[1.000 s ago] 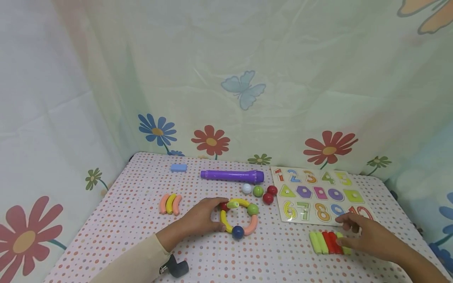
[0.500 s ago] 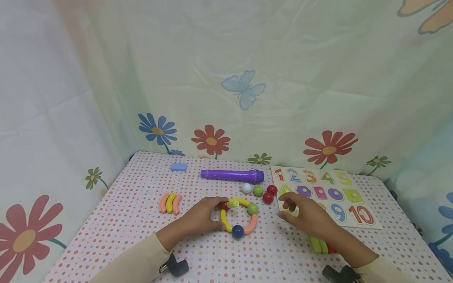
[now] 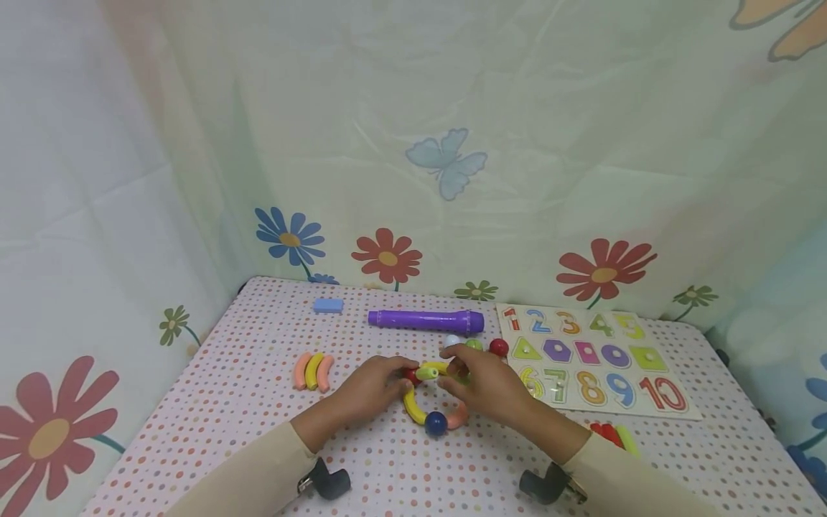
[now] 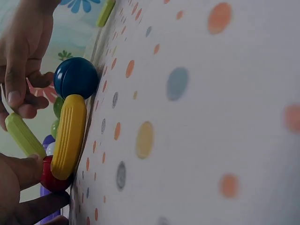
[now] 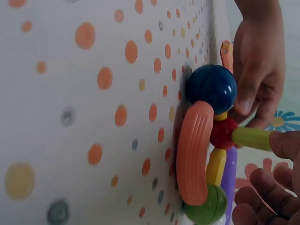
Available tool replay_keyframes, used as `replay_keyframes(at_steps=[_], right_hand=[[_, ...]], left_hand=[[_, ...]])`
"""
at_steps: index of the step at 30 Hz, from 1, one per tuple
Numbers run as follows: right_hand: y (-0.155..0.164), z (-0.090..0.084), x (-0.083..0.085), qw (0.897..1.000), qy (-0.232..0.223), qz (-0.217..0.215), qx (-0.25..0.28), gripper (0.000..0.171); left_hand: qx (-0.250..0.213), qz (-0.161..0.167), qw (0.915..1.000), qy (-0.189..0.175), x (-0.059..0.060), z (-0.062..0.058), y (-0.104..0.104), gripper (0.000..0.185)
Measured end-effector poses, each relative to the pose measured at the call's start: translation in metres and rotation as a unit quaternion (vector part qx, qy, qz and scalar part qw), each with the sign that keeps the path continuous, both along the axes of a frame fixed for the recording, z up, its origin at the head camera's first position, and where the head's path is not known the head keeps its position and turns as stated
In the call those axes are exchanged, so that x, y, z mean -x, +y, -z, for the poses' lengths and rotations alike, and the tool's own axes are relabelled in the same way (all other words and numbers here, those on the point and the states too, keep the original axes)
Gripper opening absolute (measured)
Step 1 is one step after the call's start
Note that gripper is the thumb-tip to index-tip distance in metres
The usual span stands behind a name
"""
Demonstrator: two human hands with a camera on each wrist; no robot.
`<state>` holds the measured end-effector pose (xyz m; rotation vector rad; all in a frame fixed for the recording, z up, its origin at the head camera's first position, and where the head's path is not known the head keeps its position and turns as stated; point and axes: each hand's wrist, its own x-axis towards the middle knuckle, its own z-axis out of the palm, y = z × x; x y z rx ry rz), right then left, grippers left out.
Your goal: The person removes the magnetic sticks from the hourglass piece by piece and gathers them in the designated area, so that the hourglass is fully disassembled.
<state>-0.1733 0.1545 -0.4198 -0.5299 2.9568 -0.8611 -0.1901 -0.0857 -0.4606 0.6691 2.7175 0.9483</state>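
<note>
A ring of curved sticks and balls lies on the table in front of me: a dark blue ball (image 3: 436, 424), a yellow curved stick (image 4: 69, 136), a pink curved stick (image 5: 193, 154), a green ball (image 5: 206, 205) and a red ball (image 4: 50, 180). From the red ball a straight light-green stick (image 5: 251, 138) rises upright. My left hand (image 3: 367, 391) pinches the red ball between thumb and fingers. My right hand (image 3: 494, 384) is over the ring's right side, fingers loosely bent, fingertips right at the green stick's free end. It hides the ring's green ball in the head view.
Behind the ring lie a purple tube (image 3: 426, 321), a white ball (image 3: 451, 340) and a loose red ball (image 3: 499, 347). A number puzzle board (image 3: 597, 359) is at right, red sticks (image 3: 606, 433) before it. Left are curved sticks (image 3: 312, 372) and a blue block (image 3: 328, 306).
My right hand has moved left from the straight sticks beside the puzzle board, across the board's corner, to the ring. My left hand has stayed at the red ball.
</note>
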Motion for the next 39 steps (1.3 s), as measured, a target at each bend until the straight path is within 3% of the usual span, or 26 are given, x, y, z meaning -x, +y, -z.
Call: replay_keyframes(at_steps=[5,12,25,35,39], right_hand=[[-0.009,0.005,0.002,1.000,-0.004,0.000,0.002,0.037],[-0.018,0.006,0.001,1.000,0.011,-0.029,0.003,0.023],[-0.014,0.009,-0.004,1.000,0.023,-0.010,0.008,0.020],[0.029,-0.012,-0.009,0.997,0.071,0.015,0.032,0.026],[0.058,-0.013,-0.015,0.997,0.063,0.047,0.026,0.025]], left_hand=[[-0.006,-0.022,0.9995,0.023,0.005,-0.003,0.009,0.025],[0.002,-0.053,0.9985,0.015,0.005,-0.009,0.014,0.020],[0.004,-0.058,0.9983,0.005,0.007,-0.010,0.015,0.016],[0.000,-0.063,0.9980,-0.007,0.007,-0.011,0.015,0.016],[-0.003,-0.066,0.9977,-0.012,0.006,-0.011,0.015,0.016]])
